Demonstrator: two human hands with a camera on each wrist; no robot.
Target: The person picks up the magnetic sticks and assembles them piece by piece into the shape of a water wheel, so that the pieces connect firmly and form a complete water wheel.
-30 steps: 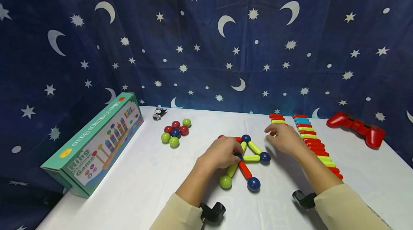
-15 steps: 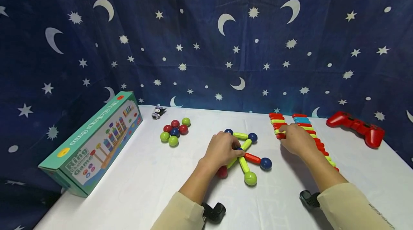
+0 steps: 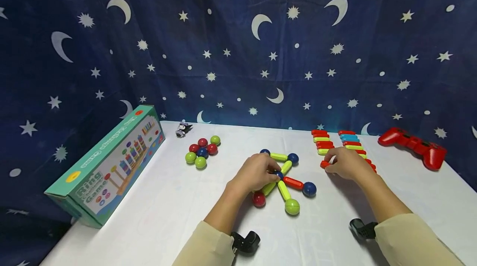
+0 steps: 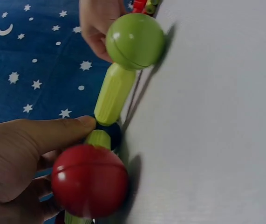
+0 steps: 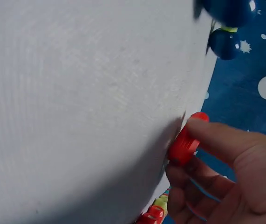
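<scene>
My left hand [image 3: 255, 171] pinches the central blue ball [image 3: 278, 175] of a magnetic ball-and-stick structure on the white table. From that ball a red stick [image 3: 293, 182] runs to an outer blue ball [image 3: 309, 189]. Yellow-green sticks [image 3: 284, 190] spread to a green ball [image 3: 292, 206], a red ball [image 3: 258, 199] and a far blue ball [image 3: 293, 158]. In the left wrist view the thumb touches the central ball, partly hidden behind the red ball [image 4: 90, 181]. My right hand [image 3: 346, 162] holds a loose red stick [image 5: 185, 144] between thumb and fingers, low over the table.
Two rows of coloured sticks [image 3: 321, 139] lie at the back right, partly behind my right hand. Beyond them is a red game controller [image 3: 411, 148]. Several loose balls [image 3: 202, 153], a small figurine [image 3: 183, 129] and a green game box [image 3: 108, 166] are on the left.
The structure has turned under my left hand, bringing the green ball nearer and the red ball into view. My right hand reached to the stick row, took a red stick and drew it nearer.
</scene>
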